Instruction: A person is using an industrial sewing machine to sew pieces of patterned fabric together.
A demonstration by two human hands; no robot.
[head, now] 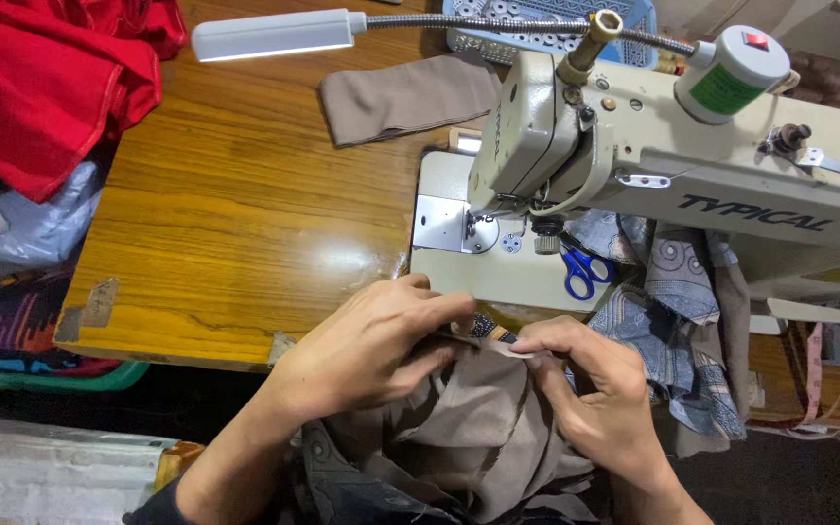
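Both hands, left (371, 345) and right (590, 389), pinching taupe fabric (478, 413) at lower center, right below the sewing machine (634, 156)

Taupe, plain: folded cloth (478, 408) and strip (410, 95). Blue-grey with swirls: patterned fabric (678, 292). Bright red: cloth heap (46, 83). Cream: sewing machine (634, 165). Blue-handled: scissors (583, 272). Glossy honey-brown, grained: surface (245, 224). White: lamp (269, 34).
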